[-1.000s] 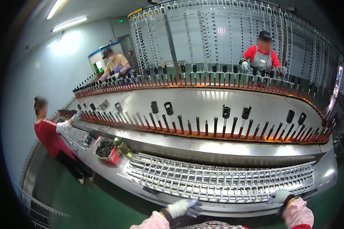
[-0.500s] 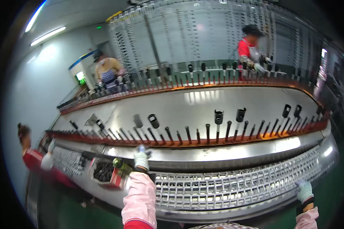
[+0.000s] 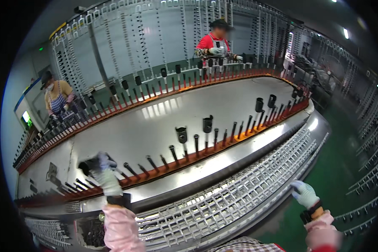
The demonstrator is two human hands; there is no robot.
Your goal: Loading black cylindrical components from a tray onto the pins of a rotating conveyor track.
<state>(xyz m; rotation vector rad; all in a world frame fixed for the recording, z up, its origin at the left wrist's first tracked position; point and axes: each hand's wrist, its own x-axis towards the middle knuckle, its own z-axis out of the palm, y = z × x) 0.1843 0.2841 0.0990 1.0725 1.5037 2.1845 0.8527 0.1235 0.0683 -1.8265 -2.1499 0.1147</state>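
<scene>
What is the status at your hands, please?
Left hand at black tube, grip blurred. Right hand open, seemingly empty, near silver racks. Posts close beside left hand.

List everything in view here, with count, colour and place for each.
Black cylindrical parts: many, black, on pins along the track
Pins: many, dark and reddish, along the track
Track: one, orange-brown, around the platform
Platform: one, silver, centre
Silver racks: many, silver, layered on near bench
Smaller rack pile: one, silver, lower left
Small pieces: many, dark, boxed, lower left
Hanging racks: many, pale, back
Co-workers: two, tan and red tops, far side
Floor: one, green, right
Sleeves: two, pink, lower edge
Left hand: one, pale glove, at blurred dark parts
Right hand: one, pale glove, near bench edge
</scene>
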